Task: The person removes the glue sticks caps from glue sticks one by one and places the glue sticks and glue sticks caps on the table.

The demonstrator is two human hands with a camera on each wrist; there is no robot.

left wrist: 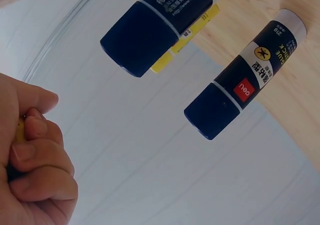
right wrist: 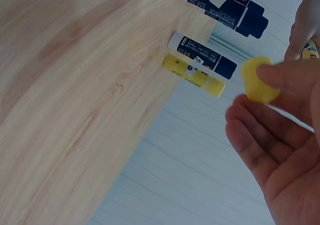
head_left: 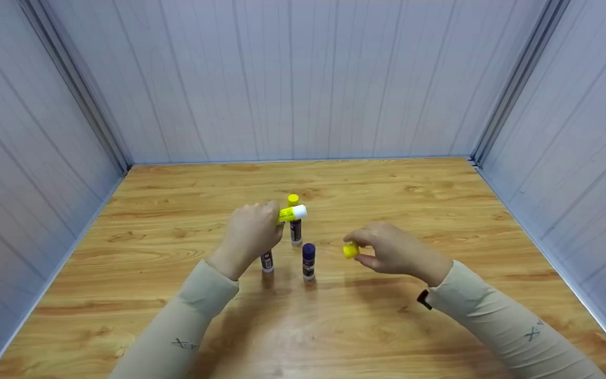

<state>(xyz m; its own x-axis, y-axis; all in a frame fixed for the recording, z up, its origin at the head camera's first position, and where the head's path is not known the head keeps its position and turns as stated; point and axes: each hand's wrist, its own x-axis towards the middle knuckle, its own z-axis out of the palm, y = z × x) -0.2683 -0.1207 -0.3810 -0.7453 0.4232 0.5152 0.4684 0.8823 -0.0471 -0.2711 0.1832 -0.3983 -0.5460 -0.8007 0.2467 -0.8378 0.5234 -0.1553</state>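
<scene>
My left hand (head_left: 253,231) grips a yellow glue stick (head_left: 288,213) lying sideways in the fist, its white uncapped end pointing right. In the left wrist view the curled fingers (left wrist: 42,167) hide most of that stick. To the right, my right hand (head_left: 392,247) pinches a small yellow cap (right wrist: 259,80) between thumb and fingers, above the table and apart from the stick. Between and below the hands stand upright dark blue glue sticks: one at the front (head_left: 309,261), one partly behind the left hand (head_left: 267,261), and one farther back (head_left: 296,232).
Behind the rear dark stick stands a capped yellow glue stick (head_left: 293,199), mostly hidden in the head view; its body shows in the right wrist view (right wrist: 187,71). The wooden table (head_left: 177,195) ends at pale panel walls (head_left: 308,79) at the back and both sides.
</scene>
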